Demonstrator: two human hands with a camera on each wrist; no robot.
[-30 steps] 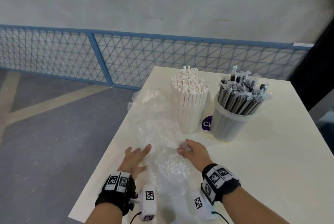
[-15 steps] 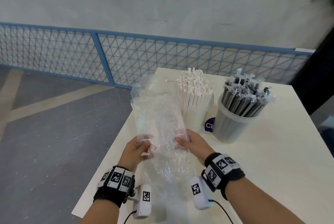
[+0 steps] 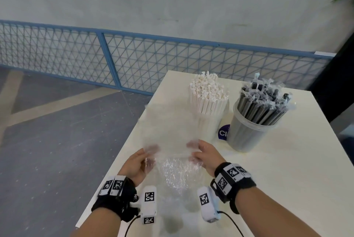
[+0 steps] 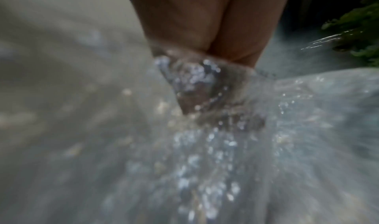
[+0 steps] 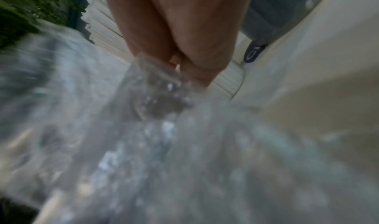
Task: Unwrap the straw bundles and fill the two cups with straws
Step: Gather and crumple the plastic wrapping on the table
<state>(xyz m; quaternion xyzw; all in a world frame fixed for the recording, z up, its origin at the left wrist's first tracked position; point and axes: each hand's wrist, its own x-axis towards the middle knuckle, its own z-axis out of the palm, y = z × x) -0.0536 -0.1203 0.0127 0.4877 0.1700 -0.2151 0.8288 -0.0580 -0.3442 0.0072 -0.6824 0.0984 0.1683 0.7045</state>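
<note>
Two clear cups stand at the back of the white table (image 3: 287, 179). The left cup (image 3: 208, 121) is packed with white paper-wrapped straws (image 3: 207, 91). Black straws in clear sleeves (image 3: 264, 100) fill the right cup (image 3: 247, 131). In front of them I hold a sheet of clear bubble wrap (image 3: 172, 133) up off the table. My left hand (image 3: 141, 160) pinches its left edge and my right hand (image 3: 203, 152) pinches its right edge. Both wrist views are blurred; each shows fingers (image 4: 205, 30) (image 5: 180, 33) gripping the wrap (image 4: 205, 146) (image 5: 164, 146).
A round purple sticker (image 3: 223, 131) lies on the table between the cups. The table's left edge drops to a grey floor (image 3: 57, 141). A blue mesh fence (image 3: 134, 60) runs behind. A dark panel (image 3: 341, 64) stands at the right.
The bubble wrap lay on the table a second ago under my hands. Both hands took its side edges and lifted it, and it now hangs spread between them.
</note>
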